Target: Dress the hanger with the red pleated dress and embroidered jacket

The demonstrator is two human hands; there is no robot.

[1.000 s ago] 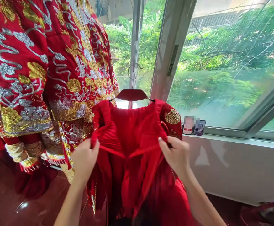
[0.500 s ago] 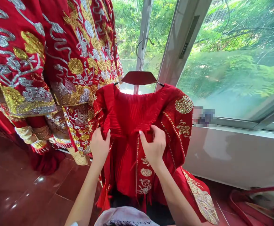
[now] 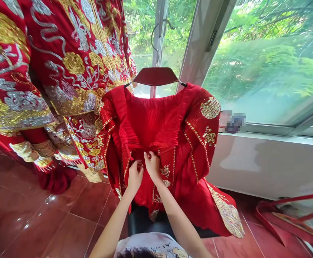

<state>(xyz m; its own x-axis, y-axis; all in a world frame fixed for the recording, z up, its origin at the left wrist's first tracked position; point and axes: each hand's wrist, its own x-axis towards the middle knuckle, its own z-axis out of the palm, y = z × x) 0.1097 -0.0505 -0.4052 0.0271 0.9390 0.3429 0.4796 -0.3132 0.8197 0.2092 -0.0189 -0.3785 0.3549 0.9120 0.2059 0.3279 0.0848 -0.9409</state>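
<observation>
The red garment [image 3: 191, 166] is suspended in front of me on a dark red hanger [image 3: 155, 76], its shoulder straps seated at the two ends of the hanger bar. The hanger's wire hook [image 3: 154, 39] rises above it, in front of the window frame [image 3: 190, 53]. The pleated neckline faces me, open at the top. Gold bead lines edge the sleeves, and a round gold motif [image 3: 210, 108] sits on the upper sleeve at the right of the view.

Both of my hands are at the front of the bodice, just below the neckline edge, close together near the centre line. My right hand [image 3: 153, 167] is the higher of the two, thumb and fingers gathered at the fabric edge. My left hand [image 3: 135, 176] is positioned just beside and below it, fingers curled. The fingertips are small in this view, so I cannot tell whether either hand is clamped on the cloth.

Below the garment is a black surface [image 3: 163, 225]; red floor tiles [image 3: 70, 204] surround it. To the left hangs a red jacket [image 3: 57, 46] with gold and silver embroidery. A white wall [image 3: 245, 168] runs below the window at the right.
</observation>
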